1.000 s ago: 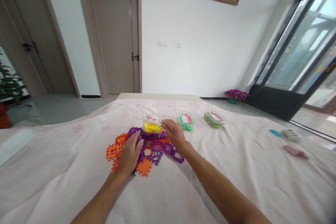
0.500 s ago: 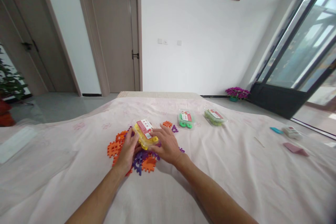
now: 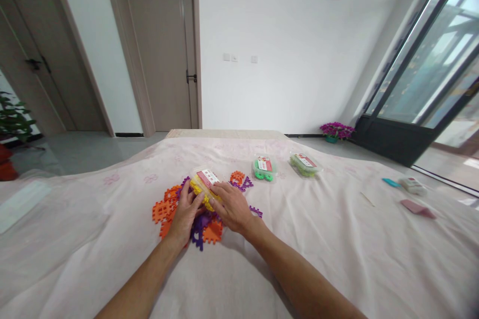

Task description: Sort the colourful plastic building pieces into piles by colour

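A clear box of yellow pieces (image 3: 203, 182) with a red and white label sits between both hands, over a pile of orange and purple flat toy pieces (image 3: 166, 208) on a pink sheet (image 3: 337, 244). My left hand (image 3: 185, 215) grips the box's near left side with curled fingers. My right hand (image 3: 231, 205) closes on its right side. A few orange and purple pieces (image 3: 239, 179) lie just beyond my right hand.
A clear box of green pieces (image 3: 264, 168) and another of light green pieces (image 3: 304, 164) lie further back on the sheet. Small items, a teal one (image 3: 391, 182) and a pink one (image 3: 416, 207), lie at the right. Doors and a glass sliding door stand behind.
The yellow box was drawn from the far side of the pile toward me and tilted; my left hand came off the pile onto the box, so both hands now hold it.
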Demonstrator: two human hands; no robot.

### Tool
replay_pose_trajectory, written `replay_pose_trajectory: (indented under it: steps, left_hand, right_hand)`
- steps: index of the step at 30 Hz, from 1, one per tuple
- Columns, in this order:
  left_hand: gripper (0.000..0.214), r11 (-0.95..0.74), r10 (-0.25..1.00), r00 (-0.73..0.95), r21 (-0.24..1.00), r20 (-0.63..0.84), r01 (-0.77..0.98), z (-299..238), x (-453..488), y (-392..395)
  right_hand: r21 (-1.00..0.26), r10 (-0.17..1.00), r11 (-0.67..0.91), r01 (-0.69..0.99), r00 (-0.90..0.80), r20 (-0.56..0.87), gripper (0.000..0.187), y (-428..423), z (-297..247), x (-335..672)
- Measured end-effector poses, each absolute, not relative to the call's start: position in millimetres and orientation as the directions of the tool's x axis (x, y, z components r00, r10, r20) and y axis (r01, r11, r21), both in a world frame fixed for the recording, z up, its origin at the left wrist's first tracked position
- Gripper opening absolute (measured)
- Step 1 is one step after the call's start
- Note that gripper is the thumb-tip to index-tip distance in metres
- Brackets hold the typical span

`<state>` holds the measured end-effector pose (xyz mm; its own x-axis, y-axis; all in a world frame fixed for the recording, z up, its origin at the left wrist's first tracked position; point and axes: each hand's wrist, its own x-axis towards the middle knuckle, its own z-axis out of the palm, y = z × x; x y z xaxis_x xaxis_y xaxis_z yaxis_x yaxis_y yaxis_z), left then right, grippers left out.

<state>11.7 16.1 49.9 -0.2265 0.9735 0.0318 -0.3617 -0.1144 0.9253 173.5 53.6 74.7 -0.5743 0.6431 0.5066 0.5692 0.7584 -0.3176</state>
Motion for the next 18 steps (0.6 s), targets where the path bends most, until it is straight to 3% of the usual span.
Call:
replay_pose_trajectory:
  steps: [11,18]
  left_hand:
    - [0.093,-0.076,0.970,-0.242,0.909,-0.028,-0.410,55.4,16.3,13.8]
    - [0.085,-0.041,0.953,-0.291,0.914,-0.085,-0.403,60.3,19.0,19.6]
  right_hand:
    - [-0.345,0.601,0.797,0.495,-0.600,0.528,0.035,50.3,86.2,175.8]
    - [-0.250,0.564,0.817,0.520,-0.629,0.535,0.034,52.7,76.8,178.4]
